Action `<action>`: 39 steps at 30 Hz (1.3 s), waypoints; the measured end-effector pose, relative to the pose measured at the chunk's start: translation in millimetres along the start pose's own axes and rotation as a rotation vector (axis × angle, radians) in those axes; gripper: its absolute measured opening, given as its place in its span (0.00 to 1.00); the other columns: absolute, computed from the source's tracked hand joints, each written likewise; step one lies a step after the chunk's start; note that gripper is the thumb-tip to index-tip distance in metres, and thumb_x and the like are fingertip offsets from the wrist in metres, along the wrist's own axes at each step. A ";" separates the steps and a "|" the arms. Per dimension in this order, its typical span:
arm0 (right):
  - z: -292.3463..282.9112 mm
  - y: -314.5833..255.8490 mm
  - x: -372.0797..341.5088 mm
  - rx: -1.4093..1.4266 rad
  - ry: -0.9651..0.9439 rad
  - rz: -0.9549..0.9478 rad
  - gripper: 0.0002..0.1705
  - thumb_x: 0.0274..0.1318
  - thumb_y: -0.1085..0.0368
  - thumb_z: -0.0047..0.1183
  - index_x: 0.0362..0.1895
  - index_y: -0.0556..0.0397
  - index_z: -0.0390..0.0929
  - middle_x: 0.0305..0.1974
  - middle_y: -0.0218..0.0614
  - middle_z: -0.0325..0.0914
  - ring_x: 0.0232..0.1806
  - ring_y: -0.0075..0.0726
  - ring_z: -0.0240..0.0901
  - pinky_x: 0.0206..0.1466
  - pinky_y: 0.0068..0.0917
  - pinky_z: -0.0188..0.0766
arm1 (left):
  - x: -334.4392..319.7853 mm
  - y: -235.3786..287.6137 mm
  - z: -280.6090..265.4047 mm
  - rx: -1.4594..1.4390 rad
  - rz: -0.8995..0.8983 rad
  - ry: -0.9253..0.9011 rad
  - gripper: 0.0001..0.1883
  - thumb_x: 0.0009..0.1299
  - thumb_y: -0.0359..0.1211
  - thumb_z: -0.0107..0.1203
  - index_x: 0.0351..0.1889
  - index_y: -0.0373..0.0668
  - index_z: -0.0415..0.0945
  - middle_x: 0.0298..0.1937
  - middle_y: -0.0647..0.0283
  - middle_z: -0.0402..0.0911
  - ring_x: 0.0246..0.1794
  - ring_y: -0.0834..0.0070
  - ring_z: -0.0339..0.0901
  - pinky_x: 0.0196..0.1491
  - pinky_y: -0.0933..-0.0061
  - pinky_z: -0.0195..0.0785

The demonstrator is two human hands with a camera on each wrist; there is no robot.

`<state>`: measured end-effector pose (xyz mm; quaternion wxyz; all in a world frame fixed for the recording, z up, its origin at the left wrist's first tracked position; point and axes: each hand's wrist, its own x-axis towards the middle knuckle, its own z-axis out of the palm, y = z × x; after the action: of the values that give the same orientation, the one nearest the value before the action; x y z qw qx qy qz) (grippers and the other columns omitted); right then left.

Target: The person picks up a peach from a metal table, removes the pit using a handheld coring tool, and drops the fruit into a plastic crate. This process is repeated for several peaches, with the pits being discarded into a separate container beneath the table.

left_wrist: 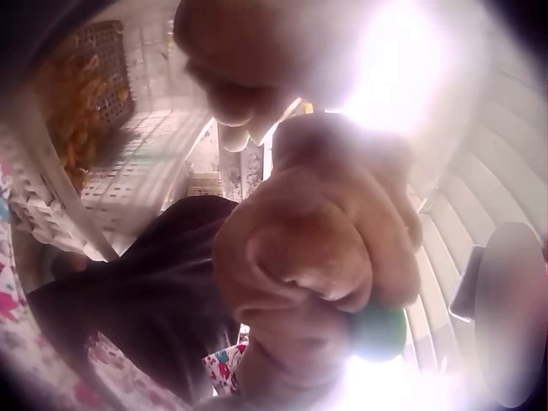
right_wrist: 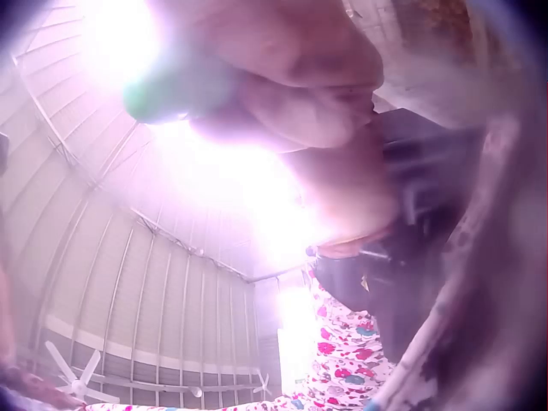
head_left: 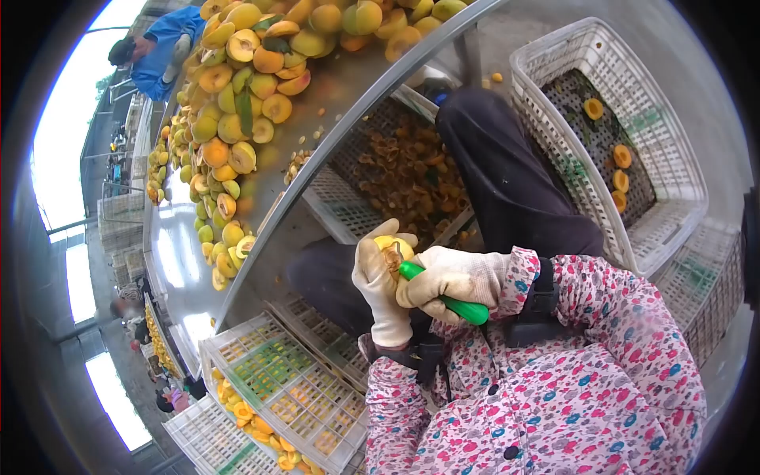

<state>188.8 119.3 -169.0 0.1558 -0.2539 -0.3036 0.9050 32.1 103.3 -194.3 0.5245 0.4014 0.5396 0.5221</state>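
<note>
In the head view a gloved left hand (head_left: pixel 375 279) holds a yellow fruit half (head_left: pixel 396 244), its brownish centre facing the other hand. The gloved right hand (head_left: pixel 455 281) grips a green-handled tool (head_left: pixel 467 309) close against that fruit; the tool's working end is hidden or too small to tell. The left wrist view shows the right hand (left_wrist: pixel 312 248) curled round the green handle (left_wrist: pixel 379 332), with the left hand (left_wrist: pixel 257 51) above it. In the right wrist view the green handle (right_wrist: pixel 175 90) sticks out from the right hand (right_wrist: pixel 291 77).
Many halved fruits (head_left: pixel 229 127) lie on a metal table (head_left: pixel 317 87) at the upper left. Below its edge is a crate of brownish scraps (head_left: pixel 412 174). A white crate (head_left: pixel 689 170) at the right holds several fruit halves. Stacked crates (head_left: pixel 289 380) stand lower left. Another person (head_left: pixel 162 55) is beyond the table.
</note>
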 end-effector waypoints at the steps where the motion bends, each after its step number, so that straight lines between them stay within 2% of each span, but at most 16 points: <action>1: -3.0 4.3 2.3 -0.002 -0.002 -0.005 0.14 0.52 0.64 0.53 0.16 0.53 0.71 0.13 0.30 0.69 0.14 0.24 0.65 0.19 0.23 0.61 | 2.2 -3.0 0.5 0.023 -0.001 0.014 0.27 0.75 0.49 0.45 0.50 0.29 0.72 0.34 0.54 0.82 0.30 0.75 0.78 0.36 0.79 0.72; 5: -16.7 11.5 5.2 0.007 -0.066 -0.126 0.14 0.54 0.60 0.51 0.21 0.56 0.74 0.15 0.33 0.71 0.14 0.27 0.66 0.18 0.21 0.61 | 14.6 -9.1 5.3 0.082 0.025 0.148 0.25 0.76 0.48 0.43 0.48 0.30 0.72 0.34 0.54 0.81 0.31 0.75 0.78 0.37 0.79 0.73; 6: -15.4 7.0 -0.3 0.085 -0.030 -0.133 0.11 0.53 0.62 0.51 0.24 0.56 0.74 0.15 0.33 0.71 0.14 0.26 0.67 0.18 0.22 0.61 | 21.3 -9.5 2.6 -0.002 0.019 0.270 0.24 0.77 0.47 0.41 0.48 0.30 0.71 0.33 0.54 0.81 0.26 0.76 0.76 0.30 0.80 0.70; 9: -27.0 4.5 3.6 0.153 -0.057 -0.207 0.05 0.51 0.67 0.50 0.32 0.55 0.72 0.16 0.31 0.69 0.16 0.26 0.66 0.21 0.24 0.62 | 22.7 8.2 -12.3 0.034 -0.097 0.223 0.29 0.77 0.52 0.32 0.51 0.34 0.71 0.32 0.58 0.80 0.17 0.81 0.69 0.17 0.84 0.57; 11: -25.6 9.2 16.0 -0.456 0.397 -0.033 0.08 0.50 0.64 0.52 0.31 0.55 0.73 0.19 0.31 0.71 0.17 0.26 0.67 0.22 0.25 0.64 | 30.7 19.3 -9.0 0.007 -0.037 0.230 0.30 0.77 0.53 0.30 0.52 0.35 0.71 0.34 0.59 0.80 0.17 0.82 0.69 0.17 0.85 0.57; 15: -50.6 17.8 25.7 -0.084 0.477 0.079 0.06 0.49 0.66 0.53 0.28 0.56 0.73 0.22 0.32 0.73 0.22 0.27 0.69 0.27 0.28 0.67 | 51.7 49.0 17.9 0.029 0.081 0.291 0.32 0.77 0.55 0.28 0.60 0.38 0.67 0.41 0.58 0.80 0.21 0.81 0.72 0.21 0.85 0.62; 17: -45.8 9.6 24.1 -0.089 0.556 0.097 0.07 0.49 0.65 0.54 0.28 0.56 0.74 0.22 0.33 0.74 0.22 0.28 0.70 0.27 0.28 0.67 | 53.2 78.3 66.5 -0.085 0.037 -0.025 0.32 0.77 0.54 0.27 0.61 0.37 0.67 0.43 0.57 0.80 0.24 0.76 0.75 0.22 0.82 0.63; 19: -49.0 18.7 25.3 -0.134 0.466 0.054 0.09 0.50 0.64 0.54 0.29 0.56 0.74 0.23 0.33 0.74 0.23 0.28 0.70 0.28 0.28 0.68 | 77.2 85.0 66.7 0.235 0.159 -0.015 0.24 0.76 0.47 0.42 0.59 0.38 0.70 0.46 0.59 0.79 0.27 0.78 0.77 0.27 0.83 0.66; 23: -47.3 19.1 21.8 -0.121 0.440 0.081 0.10 0.50 0.62 0.55 0.32 0.56 0.75 0.25 0.33 0.75 0.25 0.29 0.72 0.28 0.29 0.68 | 178.2 76.8 1.5 0.318 0.073 0.199 0.17 0.71 0.33 0.52 0.56 0.37 0.72 0.49 0.62 0.79 0.32 0.83 0.77 0.31 0.84 0.68; 25: -50.9 19.0 30.9 -0.159 0.474 0.089 0.10 0.50 0.62 0.54 0.32 0.56 0.74 0.24 0.32 0.74 0.24 0.28 0.71 0.27 0.28 0.68 | 245.9 47.9 -35.1 0.586 0.340 0.218 0.22 0.70 0.34 0.51 0.60 0.35 0.69 0.52 0.50 0.75 0.57 0.66 0.71 0.59 0.70 0.63; 27: -45.5 17.2 31.7 -0.156 0.460 0.129 0.10 0.51 0.62 0.52 0.33 0.56 0.75 0.24 0.33 0.75 0.24 0.30 0.72 0.27 0.30 0.68 | 277.3 52.0 -42.7 1.372 0.402 0.340 0.25 0.68 0.39 0.53 0.64 0.51 0.66 0.57 0.41 0.67 0.54 0.46 0.71 0.55 0.60 0.65; 29: -44.5 18.7 33.3 -0.166 0.454 0.149 0.10 0.51 0.61 0.53 0.32 0.54 0.74 0.20 0.31 0.73 0.22 0.29 0.70 0.26 0.29 0.66 | 273.7 57.0 -32.7 1.449 0.460 0.356 0.26 0.65 0.41 0.55 0.61 0.50 0.64 0.51 0.43 0.68 0.44 0.45 0.73 0.48 0.53 0.67; 31: -50.4 38.0 54.4 -0.318 0.516 0.161 0.11 0.49 0.61 0.50 0.32 0.55 0.73 0.20 0.34 0.73 0.23 0.32 0.71 0.27 0.33 0.66 | 280.3 37.2 -52.4 1.730 0.500 0.338 0.26 0.63 0.42 0.58 0.57 0.45 0.66 0.54 0.45 0.67 0.46 0.46 0.72 0.48 0.54 0.67; 34: -46.5 33.9 55.5 -0.388 0.486 0.086 0.10 0.46 0.63 0.48 0.31 0.56 0.74 0.23 0.38 0.75 0.27 0.37 0.73 0.31 0.37 0.67 | 282.8 34.4 -51.4 1.609 0.641 0.321 0.25 0.64 0.42 0.60 0.54 0.39 0.66 0.53 0.47 0.70 0.48 0.51 0.72 0.49 0.56 0.68; 36: -50.8 45.6 63.3 -0.392 0.506 0.130 0.10 0.46 0.63 0.48 0.31 0.56 0.74 0.24 0.38 0.76 0.28 0.37 0.73 0.32 0.37 0.67 | 275.2 46.6 -33.7 1.002 0.367 0.153 0.26 0.64 0.39 0.62 0.52 0.31 0.66 0.49 0.51 0.73 0.49 0.59 0.73 0.51 0.62 0.69; 39: -51.2 45.1 61.0 -0.390 0.681 0.171 0.12 0.45 0.61 0.51 0.29 0.57 0.75 0.25 0.38 0.77 0.30 0.36 0.75 0.35 0.38 0.69 | 296.8 31.3 -34.3 0.509 0.243 0.231 0.25 0.64 0.34 0.63 0.51 0.26 0.65 0.47 0.54 0.74 0.48 0.67 0.73 0.52 0.68 0.68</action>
<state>161.3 135.3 -254.8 0.1205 -0.5886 -0.3786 0.7040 -43.2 393.7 -210.4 0.2759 0.5192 0.6574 0.4712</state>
